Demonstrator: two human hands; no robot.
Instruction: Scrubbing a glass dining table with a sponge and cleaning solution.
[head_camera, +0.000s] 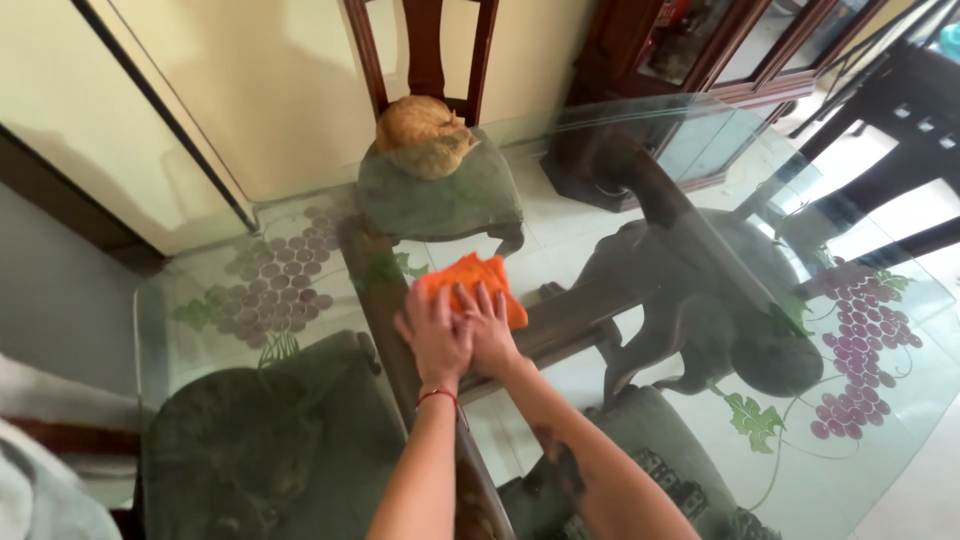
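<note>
Head view: orange cloth under both hands, long axis left-right.

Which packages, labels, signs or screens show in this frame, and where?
None in view: no package, label, sign or screen.
Nearest to printed matter: grape-and-leaf decoration on the glass table, purple clusters with green leaves at its right and left ends.
Both hands, left hand and right hand, press flat on an orange cloth at the table's middle.
</note>
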